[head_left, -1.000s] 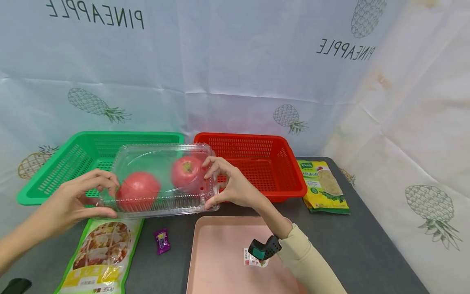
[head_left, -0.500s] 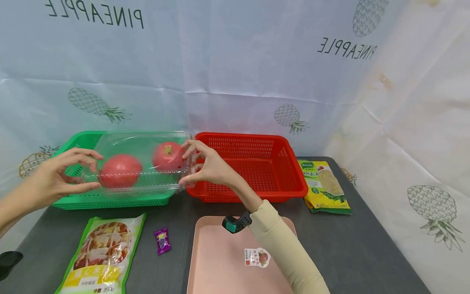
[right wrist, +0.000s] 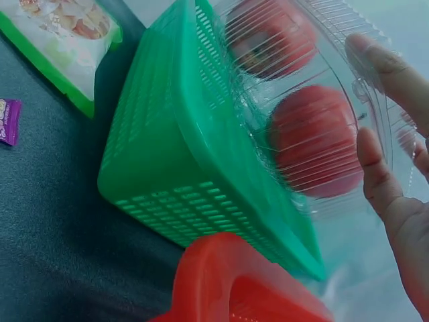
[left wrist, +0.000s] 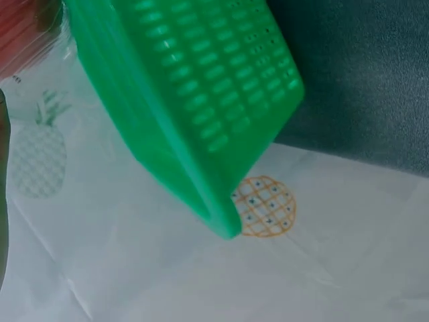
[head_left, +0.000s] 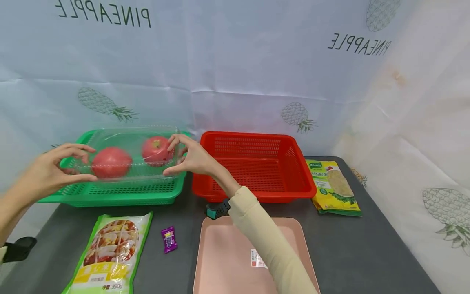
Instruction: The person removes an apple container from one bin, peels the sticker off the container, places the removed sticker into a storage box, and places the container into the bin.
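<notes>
A clear plastic clamshell box (head_left: 136, 169) with two red fruits inside is held by its ends over the green basket (head_left: 121, 199). The left fruit (head_left: 111, 162) is round and smooth; the right one (head_left: 157, 150) looks like an apple with its stem hollow showing. My left hand (head_left: 58, 167) grips the left end, thumb below and fingers above. At the right end my right hand (head_left: 192, 157) grips likewise. In the right wrist view the box (right wrist: 258, 100) hangs tilted above the green basket's rim (right wrist: 194, 127). The left wrist view catches only the edge of my left hand.
A red basket (head_left: 253, 196) stands right of the green one. In front lie a green-edged food pouch (head_left: 110, 249), a small purple packet (head_left: 169, 239) and a pink tray (head_left: 220, 261) with a sticker. A yellow Knorr packet (head_left: 332, 185) lies at the far right.
Both hands have carried the clear box with the fruits leftward and back, from in front of the two baskets to over the green basket.
</notes>
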`<state>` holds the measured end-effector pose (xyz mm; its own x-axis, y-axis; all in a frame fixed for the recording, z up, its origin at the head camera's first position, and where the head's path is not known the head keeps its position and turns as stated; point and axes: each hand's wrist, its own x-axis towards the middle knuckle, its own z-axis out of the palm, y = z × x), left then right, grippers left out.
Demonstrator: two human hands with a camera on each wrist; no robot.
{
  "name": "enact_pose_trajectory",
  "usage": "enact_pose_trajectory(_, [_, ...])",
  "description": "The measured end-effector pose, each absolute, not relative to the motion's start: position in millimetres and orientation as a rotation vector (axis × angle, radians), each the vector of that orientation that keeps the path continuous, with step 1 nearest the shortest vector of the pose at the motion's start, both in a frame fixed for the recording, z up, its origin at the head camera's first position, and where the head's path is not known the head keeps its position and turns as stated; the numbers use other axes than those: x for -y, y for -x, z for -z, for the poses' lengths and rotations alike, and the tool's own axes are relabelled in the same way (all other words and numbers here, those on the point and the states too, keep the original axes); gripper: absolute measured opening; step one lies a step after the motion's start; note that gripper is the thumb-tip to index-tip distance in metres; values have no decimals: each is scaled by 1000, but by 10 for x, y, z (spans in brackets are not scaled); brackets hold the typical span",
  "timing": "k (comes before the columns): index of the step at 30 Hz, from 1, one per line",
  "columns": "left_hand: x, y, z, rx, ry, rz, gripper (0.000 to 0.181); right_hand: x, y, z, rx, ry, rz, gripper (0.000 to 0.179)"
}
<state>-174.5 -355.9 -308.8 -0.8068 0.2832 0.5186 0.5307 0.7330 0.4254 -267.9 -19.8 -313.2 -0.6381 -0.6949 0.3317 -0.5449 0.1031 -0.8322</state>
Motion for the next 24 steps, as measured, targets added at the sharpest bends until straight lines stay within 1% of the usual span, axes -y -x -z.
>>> enact_pose_trajectory(6, [3654,1788,3140,2552,502,891,36,343,2770,3182,-2179,1272,1572,45])
enact_pose_trajectory(11, [3718,1822,3177,2632,396,819,34,432,2827,3276,-2206,1249,1544,45])
enact_pose_trajectory(17, [3713,1856,3212,2671,366,938,33,490,2872,3344,-2240,1225,1526,45])
enact_pose_trajectory(20, [3724,1866,3192,2701,346,986,41,510,2888,3343,-2263,1239,1521,45])
enact_pose_trajectory(24, [3781,1849,3165,2743,317,981,71,544,2887,3337,-2241,1259,1551,45])
